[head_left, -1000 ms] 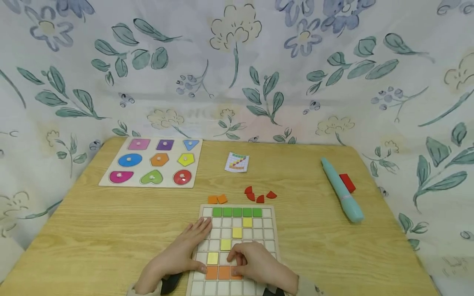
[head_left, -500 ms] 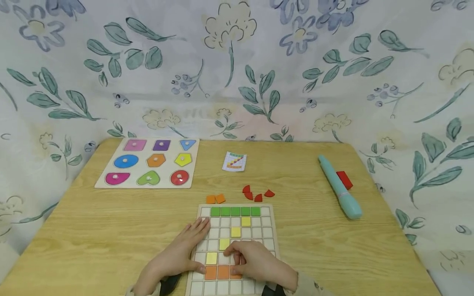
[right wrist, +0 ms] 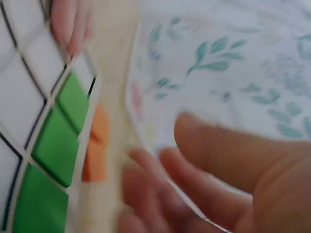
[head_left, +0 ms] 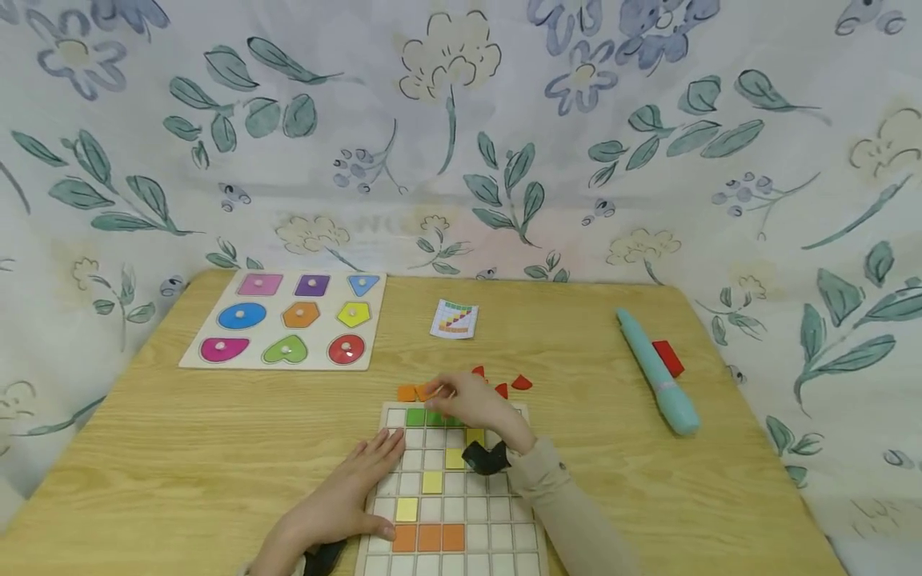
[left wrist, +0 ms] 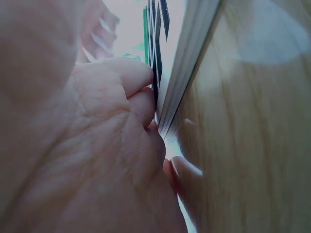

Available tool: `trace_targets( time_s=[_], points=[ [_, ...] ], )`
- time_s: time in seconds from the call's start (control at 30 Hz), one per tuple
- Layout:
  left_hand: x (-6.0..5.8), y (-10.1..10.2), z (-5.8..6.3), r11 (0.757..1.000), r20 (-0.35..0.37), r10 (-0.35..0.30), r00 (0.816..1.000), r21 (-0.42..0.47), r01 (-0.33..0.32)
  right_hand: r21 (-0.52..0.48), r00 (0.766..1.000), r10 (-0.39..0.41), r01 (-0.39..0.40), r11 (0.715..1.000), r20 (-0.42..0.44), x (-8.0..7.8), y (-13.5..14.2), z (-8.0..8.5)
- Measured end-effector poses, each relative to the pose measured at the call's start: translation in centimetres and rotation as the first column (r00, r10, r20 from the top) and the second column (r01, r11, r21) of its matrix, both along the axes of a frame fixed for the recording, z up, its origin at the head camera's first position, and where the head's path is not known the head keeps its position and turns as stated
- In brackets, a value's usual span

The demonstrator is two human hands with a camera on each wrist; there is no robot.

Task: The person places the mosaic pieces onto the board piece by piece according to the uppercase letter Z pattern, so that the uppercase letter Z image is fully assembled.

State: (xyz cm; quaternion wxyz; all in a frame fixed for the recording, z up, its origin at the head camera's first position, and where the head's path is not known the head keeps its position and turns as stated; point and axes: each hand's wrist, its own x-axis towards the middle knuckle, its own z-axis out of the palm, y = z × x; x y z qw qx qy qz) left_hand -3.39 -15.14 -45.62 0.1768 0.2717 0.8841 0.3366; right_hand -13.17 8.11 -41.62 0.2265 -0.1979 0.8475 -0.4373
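A white gridded wooden board (head_left: 497,510) lies at the front of the table. Its top row bears green square tiles (head_left: 415,417), yellow tiles (head_left: 432,482) run diagonally, and three orange tiles (head_left: 429,538) sit lower down. My left hand (head_left: 346,496) rests spread on the board's left edge; the left wrist view shows the palm against the board's side (left wrist: 187,63). My right hand (head_left: 475,400) hovers over the board's top edge, fingertips close by two loose orange tiles (head_left: 406,393). In the right wrist view, its thumb and fingers stand apart, beside those orange tiles (right wrist: 98,126).
Several red quarter-circle pieces (head_left: 522,383) lie behind the board, partly hidden by the right hand. Farther back are a pattern card (head_left: 454,319) and a knobbed shape puzzle (head_left: 270,336). To the right lie a teal pen-like object (head_left: 659,372) and a red block (head_left: 668,358).
My right hand has left the third orange tile in the lower row and moved up the board to the loose orange tiles. The left hand stays at the board's left edge.
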Motion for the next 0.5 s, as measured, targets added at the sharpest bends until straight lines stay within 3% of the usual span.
trace_targets(
  time_s=[0.07,0.13,0.33,0.5],
  points=[
    [0.1,0.1,-0.2,1.000,0.000,-0.006,1.000,0.007,0.006,-0.013,0.993,-0.088,0.087,0.996,-0.073,-1.1,-0.8,-0.8],
    [0.1,0.2,-0.3,1.000,-0.002,-0.014,1.000,0.008,0.014,0.013,0.984,-0.124,0.126,0.992,-0.128,-1.8,-1.4,-1.8],
    [-0.1,-0.1,-0.3,1.000,-0.018,0.000,1.000,-0.023,-0.001,0.138,0.962,-0.079,0.118,0.983,-0.260,-2.3,-2.4,-2.8],
    [0.0,-0.3,-0.3,1.000,-0.021,-0.001,1.000,-0.024,0.000,0.132,0.959,-0.121,0.159,0.978,-0.257,-2.0,-2.7,-2.6]
  ],
)
